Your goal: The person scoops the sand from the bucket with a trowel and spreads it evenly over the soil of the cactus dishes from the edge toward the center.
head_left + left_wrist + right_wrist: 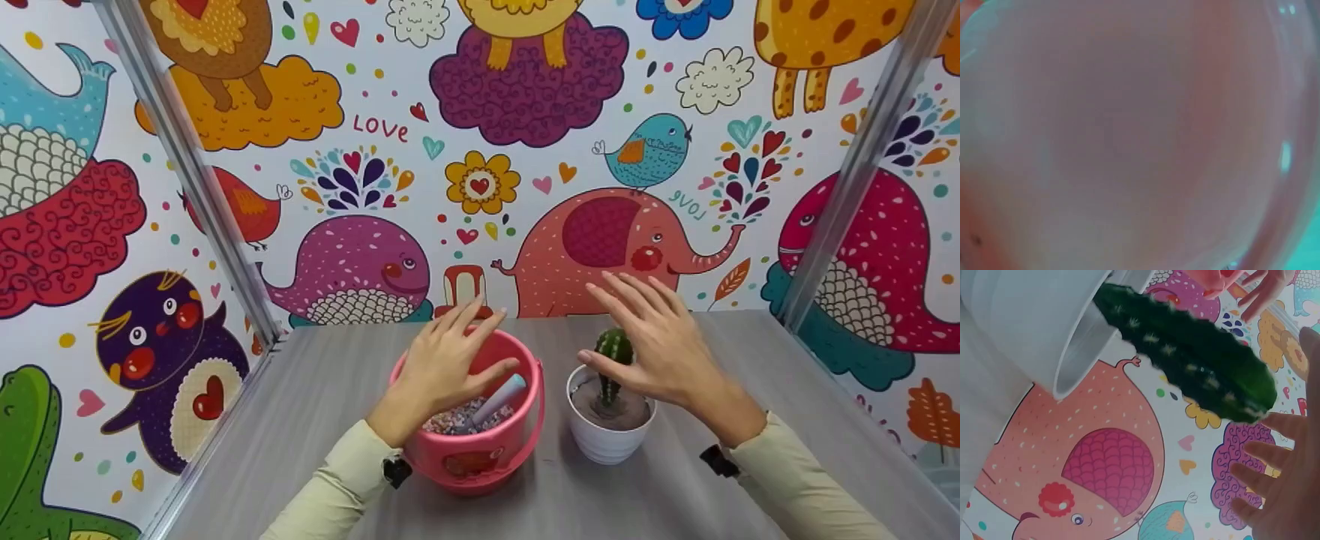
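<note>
My left hand is over the left side of a pink bucket, its fingers extended. Inside the bucket lie small multicoloured pebbles, and a tool's pale blue handle leans out of them. To the right, a green cactus stands in a white ribbed pot filled with greyish-brown material. My right hand is beside the cactus, fingers spread and holding nothing. The right wrist view shows a gap between the fingers and most of the cactus. A blurred pinkish surface fills the left wrist view.
Bucket and pot stand side by side on a grey wood-grain table. The bucket's pink handle hangs down its right side. Behind are walls with cartoon animals, and metal posts rise at both corners.
</note>
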A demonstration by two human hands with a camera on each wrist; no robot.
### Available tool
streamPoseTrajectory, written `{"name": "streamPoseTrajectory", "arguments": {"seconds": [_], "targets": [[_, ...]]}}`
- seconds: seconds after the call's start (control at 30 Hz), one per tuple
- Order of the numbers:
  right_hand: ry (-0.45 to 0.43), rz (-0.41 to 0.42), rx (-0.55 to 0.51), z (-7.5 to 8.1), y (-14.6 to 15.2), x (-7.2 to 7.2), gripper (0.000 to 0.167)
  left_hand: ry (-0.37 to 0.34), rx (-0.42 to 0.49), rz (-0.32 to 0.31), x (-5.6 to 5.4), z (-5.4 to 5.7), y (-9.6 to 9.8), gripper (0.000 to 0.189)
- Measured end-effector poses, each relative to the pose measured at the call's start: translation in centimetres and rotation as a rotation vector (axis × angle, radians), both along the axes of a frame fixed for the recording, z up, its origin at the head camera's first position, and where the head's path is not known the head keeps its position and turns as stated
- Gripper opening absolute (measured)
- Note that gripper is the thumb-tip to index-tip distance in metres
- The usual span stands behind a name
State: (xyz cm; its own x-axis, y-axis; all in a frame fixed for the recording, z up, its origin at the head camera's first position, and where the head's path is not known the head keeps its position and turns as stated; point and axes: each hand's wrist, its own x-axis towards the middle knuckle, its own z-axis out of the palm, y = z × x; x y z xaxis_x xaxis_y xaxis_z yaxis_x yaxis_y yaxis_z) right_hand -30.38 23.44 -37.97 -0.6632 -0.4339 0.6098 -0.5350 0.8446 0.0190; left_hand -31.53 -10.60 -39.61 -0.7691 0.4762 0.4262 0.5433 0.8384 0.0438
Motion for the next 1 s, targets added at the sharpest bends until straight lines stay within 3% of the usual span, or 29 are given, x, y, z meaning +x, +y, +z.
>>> {"name": "streamPoseTrajectory", "arguments": {"seconds": [0.23, 0.47, 0.77, 1.0], "targets": [[0.06, 0.07, -0.053, 0.4, -1.9, 1.0, 0.085, 0.044, 0.012, -0.044, 0.5, -0.3, 0.3, 0.074], [0.094, 0.149, -0.118, -0.2, -4.3, 2.1, 0.076, 0.092, 0.022, -0.092, 0.6, -0.5, 0.5, 0.055], [0.015, 0.212, -0.194, -2.3, -7.1, 3.0, 0.076, -0.018, 0.046, -0.156, 0.2, -1.0, 1.1, 0.036], [-0.091, 0.206, -0.252, -4.2, -8.7, 3.1, 0.065, -0.082, 0.018, -0.178, 0.0, -1.3, 1.7, 0.028]]}}
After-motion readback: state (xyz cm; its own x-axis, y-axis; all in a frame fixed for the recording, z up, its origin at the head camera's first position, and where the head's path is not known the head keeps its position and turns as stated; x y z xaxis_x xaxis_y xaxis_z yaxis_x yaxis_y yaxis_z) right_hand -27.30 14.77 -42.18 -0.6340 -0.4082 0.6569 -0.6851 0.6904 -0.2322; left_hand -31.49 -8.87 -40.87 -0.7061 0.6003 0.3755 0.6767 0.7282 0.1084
